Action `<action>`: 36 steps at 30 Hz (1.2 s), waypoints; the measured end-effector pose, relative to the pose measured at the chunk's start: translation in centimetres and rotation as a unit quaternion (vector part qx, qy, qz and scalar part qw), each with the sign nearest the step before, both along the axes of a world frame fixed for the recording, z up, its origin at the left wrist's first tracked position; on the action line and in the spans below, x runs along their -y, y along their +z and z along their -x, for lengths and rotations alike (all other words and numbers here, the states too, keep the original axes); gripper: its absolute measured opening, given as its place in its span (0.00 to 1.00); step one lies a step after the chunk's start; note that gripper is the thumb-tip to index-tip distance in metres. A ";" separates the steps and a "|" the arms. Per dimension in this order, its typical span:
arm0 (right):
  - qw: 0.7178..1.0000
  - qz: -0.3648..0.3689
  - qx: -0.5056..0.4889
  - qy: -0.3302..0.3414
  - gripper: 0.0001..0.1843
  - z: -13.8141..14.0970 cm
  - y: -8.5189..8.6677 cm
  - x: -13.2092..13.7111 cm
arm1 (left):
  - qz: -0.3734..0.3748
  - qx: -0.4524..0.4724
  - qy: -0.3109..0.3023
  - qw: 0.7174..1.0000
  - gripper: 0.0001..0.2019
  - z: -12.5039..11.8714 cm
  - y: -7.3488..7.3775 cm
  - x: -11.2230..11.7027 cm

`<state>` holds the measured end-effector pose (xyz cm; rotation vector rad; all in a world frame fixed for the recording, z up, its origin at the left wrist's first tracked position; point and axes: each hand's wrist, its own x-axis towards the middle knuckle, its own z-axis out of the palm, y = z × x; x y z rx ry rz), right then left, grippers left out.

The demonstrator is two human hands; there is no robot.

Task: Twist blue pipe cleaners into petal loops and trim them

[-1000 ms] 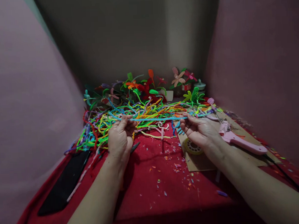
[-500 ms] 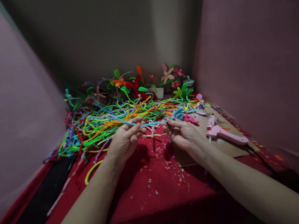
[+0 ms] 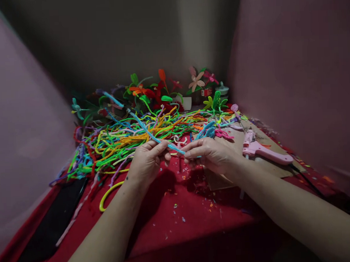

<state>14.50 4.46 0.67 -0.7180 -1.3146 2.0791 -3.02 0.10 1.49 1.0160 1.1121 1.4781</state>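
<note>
- Over the red cloth [image 3: 182, 227], we are holding a light blue fuzzy wire [image 3: 147, 131] with both hands
- Our left hand [image 3: 147, 161] is pinching it with closed fingers
- Our right hand [image 3: 213, 156] is pinching its near end too
- It is slanting up over the colourful wire pile [image 3: 114, 143]

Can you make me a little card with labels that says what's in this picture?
Left hand: pinches the light blue pipe cleaner
Right hand: pinches the same pipe cleaner's near end
Behind the hands: tangled pile of colourful pipe cleaners
Far back: pipe-cleaner flowers
Right side: pink glue gun lying on cardboard
Left side: flat black object, yellow loop
Surface: red cloth sprinkled with tiny scraps
</note>
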 end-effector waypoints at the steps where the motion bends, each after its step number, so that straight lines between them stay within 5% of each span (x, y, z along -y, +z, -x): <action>1: 1.000 -0.004 0.007 0.007 0.05 0.1 0.1 0.0 | -0.002 -0.004 0.001 1.000 0.07 0.0 0.0 0.0; 13: 0.990 -0.117 0.005 -0.073 0.01 1.6 1.2 0.0 | 0.018 0.012 0.015 1.000 0.08 0.5 -0.1 -0.1; 24: 0.994 -0.097 -0.025 -0.048 0.05 1.5 -0.8 0.4 | 0.141 -0.039 -0.058 0.988 0.13 1.9 -0.1 -0.3; 29: 0.997 -0.058 -0.011 -0.049 0.06 1.3 -1.3 0.6 | 0.084 -0.128 0.060 0.986 0.10 4.2 2.5 2.9; 32: 0.997 -0.046 -0.013 -0.057 0.05 1.2 -1.3 0.8 | 0.087 -0.311 0.137 0.937 0.07 6.2 2.8 5.9; 36: 0.999 -0.019 -0.022 -0.042 0.06 1.3 -1.8 0.9 | 0.123 -0.608 0.095 0.779 0.08 8.3 0.7 9.1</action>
